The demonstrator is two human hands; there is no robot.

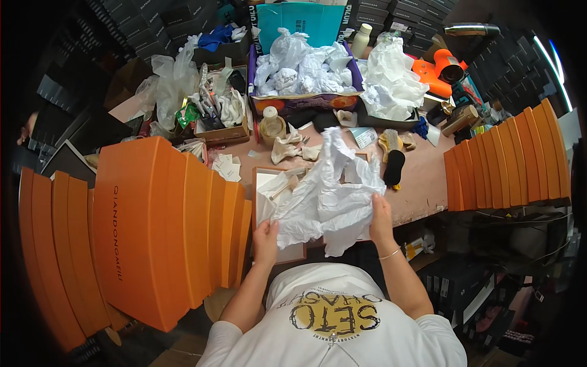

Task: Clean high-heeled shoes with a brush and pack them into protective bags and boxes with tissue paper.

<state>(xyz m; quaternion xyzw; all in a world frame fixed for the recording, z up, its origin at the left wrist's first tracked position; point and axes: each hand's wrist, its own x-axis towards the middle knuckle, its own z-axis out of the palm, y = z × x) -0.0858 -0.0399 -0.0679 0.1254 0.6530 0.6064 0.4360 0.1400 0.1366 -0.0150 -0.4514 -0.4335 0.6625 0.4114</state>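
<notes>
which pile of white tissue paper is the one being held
The crumpled sheet over the open box, gripped by left hand and right hand; the other piles lie untouched at the table's far side.

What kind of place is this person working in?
Probably a packing bench in a shoe workshop or warehouse. Stacks of orange box lids flank the table, both hands, left and right, hold white tissue paper over an open box, and dark boxes line the walls.
</notes>
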